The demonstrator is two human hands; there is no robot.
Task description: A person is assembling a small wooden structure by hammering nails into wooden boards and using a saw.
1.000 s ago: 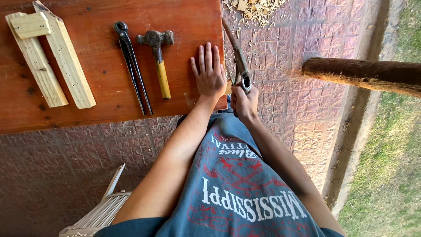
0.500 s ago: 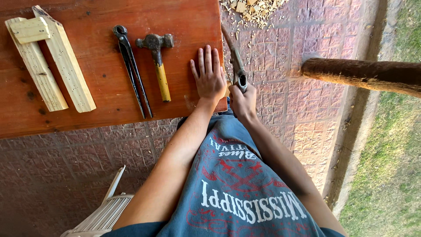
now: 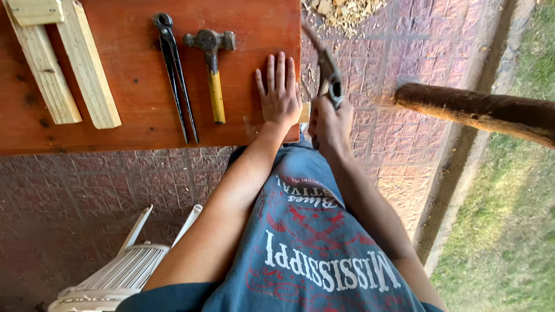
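The wooden slats (image 3: 58,63) and the brown pole (image 3: 480,112) are cut off by the picture's edges.

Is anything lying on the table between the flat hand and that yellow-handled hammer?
Nothing visible does. The left hand lies flat near the red table's right edge, and the yellow-handled hammer lies just to its left with only bare tabletop between them. The black pincers lie on the hammer's far side. The right hand grips a saw beside the table.
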